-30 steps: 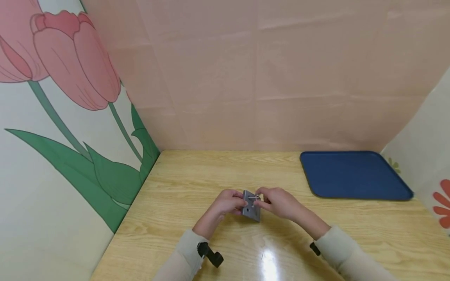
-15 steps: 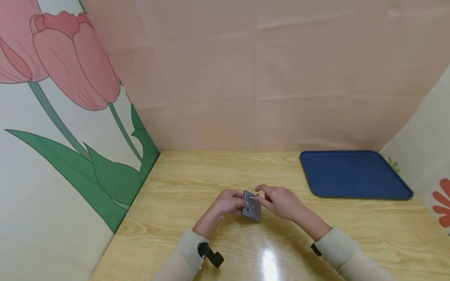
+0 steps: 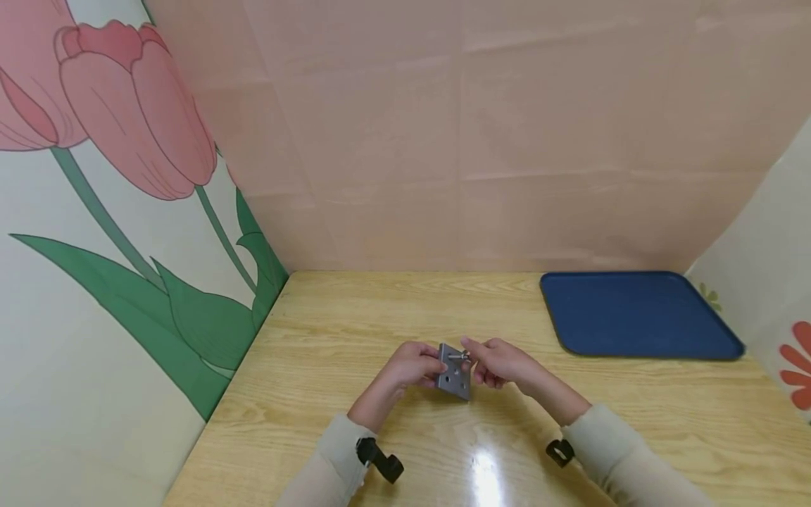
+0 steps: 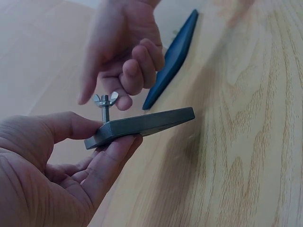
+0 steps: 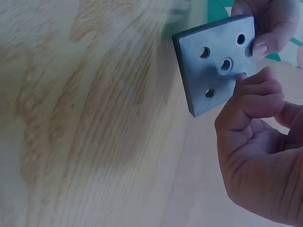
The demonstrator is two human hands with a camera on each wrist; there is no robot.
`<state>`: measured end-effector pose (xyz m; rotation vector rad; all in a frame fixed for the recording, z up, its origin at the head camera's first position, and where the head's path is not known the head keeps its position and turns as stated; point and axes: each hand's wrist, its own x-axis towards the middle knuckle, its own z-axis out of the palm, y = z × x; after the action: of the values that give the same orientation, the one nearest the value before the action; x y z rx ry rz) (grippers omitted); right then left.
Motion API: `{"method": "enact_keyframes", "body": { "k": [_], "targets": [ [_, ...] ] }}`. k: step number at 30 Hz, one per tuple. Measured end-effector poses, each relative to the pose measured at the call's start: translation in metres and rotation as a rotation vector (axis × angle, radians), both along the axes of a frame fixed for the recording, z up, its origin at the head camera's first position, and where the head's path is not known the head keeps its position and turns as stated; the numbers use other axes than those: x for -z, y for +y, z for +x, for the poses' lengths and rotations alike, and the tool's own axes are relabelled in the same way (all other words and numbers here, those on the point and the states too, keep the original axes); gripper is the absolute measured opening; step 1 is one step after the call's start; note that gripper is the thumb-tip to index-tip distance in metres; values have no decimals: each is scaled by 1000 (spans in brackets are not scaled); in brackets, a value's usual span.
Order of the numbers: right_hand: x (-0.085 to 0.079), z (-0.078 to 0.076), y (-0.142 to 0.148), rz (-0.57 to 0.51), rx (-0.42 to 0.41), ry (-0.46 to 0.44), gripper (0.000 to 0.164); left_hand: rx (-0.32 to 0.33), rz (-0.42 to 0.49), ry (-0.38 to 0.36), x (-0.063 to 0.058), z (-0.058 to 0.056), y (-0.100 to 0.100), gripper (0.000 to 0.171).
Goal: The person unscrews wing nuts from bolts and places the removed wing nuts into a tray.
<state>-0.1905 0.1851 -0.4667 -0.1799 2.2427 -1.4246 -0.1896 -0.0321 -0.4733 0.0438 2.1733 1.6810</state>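
My left hand [image 3: 413, 364] pinches a square grey metal plate [image 3: 453, 384] near one corner, thumb on one face and fingers beneath. Several round holes show in the plate [image 5: 201, 78] in the right wrist view. A bolt [image 4: 105, 114] stands up from the plate beside my left thumb, with a wing nut [image 4: 106, 100] at its end. The thumb and index finger of my right hand [image 3: 503, 362] are round the wing nut, one on either side, the index fingertip right at a wing. Its other fingers are curled. In the right wrist view those fingers hide the wing nut.
A blue tray [image 3: 640, 317] lies at the back right of the wooden table [image 3: 304, 394]. A pink covering [image 3: 405, 141] rises behind the table, and a tulip-patterned panel [image 3: 95, 282] stands on the left. Both wrists wear black straps [image 3: 380, 459].
My right hand has rolled round at the wing nut, its thumb now above and its fingers curled lower. My left hand and the plate have stayed in place.
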Motion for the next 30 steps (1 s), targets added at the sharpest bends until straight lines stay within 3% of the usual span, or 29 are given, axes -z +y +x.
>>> {"method": "enact_keyframes", "body": {
  "k": [10,14,17,21,24,27,30],
  "targets": [
    [0,0,-5,-1,-17,-32,61,3,10,3,-1,0,-2,29],
    [0,0,-5,40,-38,34,56,-1,0,-7,-1,0,-3,27],
    [2,1,-3,134,-104,217,45,-3,-5,-10,0,0,-3,25],
    [2,4,0,322,-223,586,31,0,0,-3,1,-1,-3,25],
    [2,5,1,441,-282,817,30,3,5,-1,1,-1,-3,27],
    [3,6,2,532,-316,987,31,7,5,1,1,-2,-3,27],
    [5,6,3,581,-321,1088,33,9,2,0,1,-2,-3,27]
  ]
}}
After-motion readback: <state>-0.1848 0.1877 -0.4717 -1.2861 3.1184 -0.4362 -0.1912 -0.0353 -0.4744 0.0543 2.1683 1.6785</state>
